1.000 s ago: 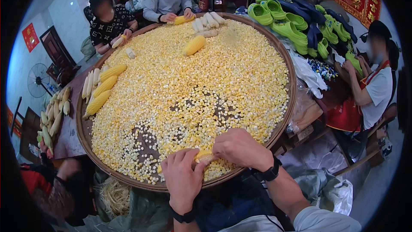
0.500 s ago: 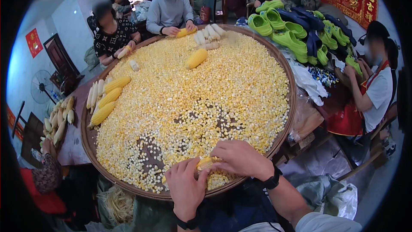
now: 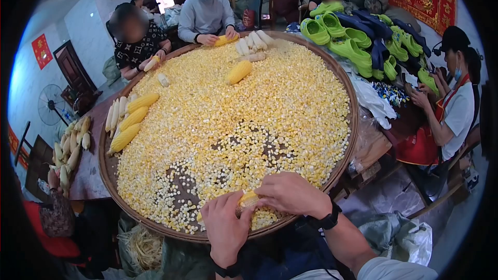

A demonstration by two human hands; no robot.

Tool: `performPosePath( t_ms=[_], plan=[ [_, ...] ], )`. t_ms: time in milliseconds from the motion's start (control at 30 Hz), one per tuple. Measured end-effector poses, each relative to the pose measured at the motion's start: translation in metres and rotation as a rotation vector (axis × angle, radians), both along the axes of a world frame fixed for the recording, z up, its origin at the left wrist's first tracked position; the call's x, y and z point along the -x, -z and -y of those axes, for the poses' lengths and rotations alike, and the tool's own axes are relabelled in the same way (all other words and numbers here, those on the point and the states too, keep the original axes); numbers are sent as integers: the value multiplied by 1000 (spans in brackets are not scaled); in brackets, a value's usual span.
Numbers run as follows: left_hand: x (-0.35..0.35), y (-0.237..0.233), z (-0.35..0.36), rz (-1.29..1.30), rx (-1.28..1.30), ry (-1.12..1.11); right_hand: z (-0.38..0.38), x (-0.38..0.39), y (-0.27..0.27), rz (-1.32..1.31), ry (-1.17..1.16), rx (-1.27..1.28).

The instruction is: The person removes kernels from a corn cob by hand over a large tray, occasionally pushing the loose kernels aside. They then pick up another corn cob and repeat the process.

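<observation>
**One cob bridging two hands at the near rim**

The left hand (image 3: 225, 225) is wrapping its grip around the near-left end of a partly stripped yellow corn cob (image 3: 248, 198), fingers curled shut on it. The cob's long axis is running left to right, tipping slightly up toward the right. It is hanging just over the near edge of the wide round woven bamboo tray (image 3: 357, 124). The right hand (image 3: 290, 194) is covering the cob's right end from above, its grip pressed down on the cob. Both hands are touching the cob, so neither is nearer (the thumbs are mostly hidden, so which one is pushing on the grains I cannot tell).

Counting from the left:
- A heap of pale husked cobs (image 3: 72, 145) is lying on the dark surface beside the tray, too bunched to count.
- Three full yellow cobs (image 3: 133, 117) are resting inside the tray's left rim, with about three bare whitish cobs (image 3: 115, 111) just beside them.
- The loose yellow and white corn kernels (image 3: 233, 114) are covering most of the tray.
- One lone yellow cob (image 3: 238, 71) is lying on them in the far half.
- About five stripped cobs (image 3: 254, 40) are clustering at the far rim.
- A pile of bright green foam clogs (image 3: 353, 36) is sitting to the right.
- Three other people are working around the tray.
</observation>
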State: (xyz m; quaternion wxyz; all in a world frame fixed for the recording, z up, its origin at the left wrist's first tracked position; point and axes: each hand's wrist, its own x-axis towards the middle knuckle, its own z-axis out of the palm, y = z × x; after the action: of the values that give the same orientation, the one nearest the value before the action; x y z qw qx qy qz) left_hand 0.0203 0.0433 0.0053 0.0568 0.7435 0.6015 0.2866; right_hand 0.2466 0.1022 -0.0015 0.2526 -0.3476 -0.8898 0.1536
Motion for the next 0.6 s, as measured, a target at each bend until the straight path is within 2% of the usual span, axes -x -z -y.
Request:
performPosePath(
  t_ms=[367,600],
  plan=[
    [-5,-5,4,66,-99,-112,-1,3,3,-97,42,-24],
    [1,0,1,129,-29,-47,0,2,0,-41,3,-7]
  ],
)
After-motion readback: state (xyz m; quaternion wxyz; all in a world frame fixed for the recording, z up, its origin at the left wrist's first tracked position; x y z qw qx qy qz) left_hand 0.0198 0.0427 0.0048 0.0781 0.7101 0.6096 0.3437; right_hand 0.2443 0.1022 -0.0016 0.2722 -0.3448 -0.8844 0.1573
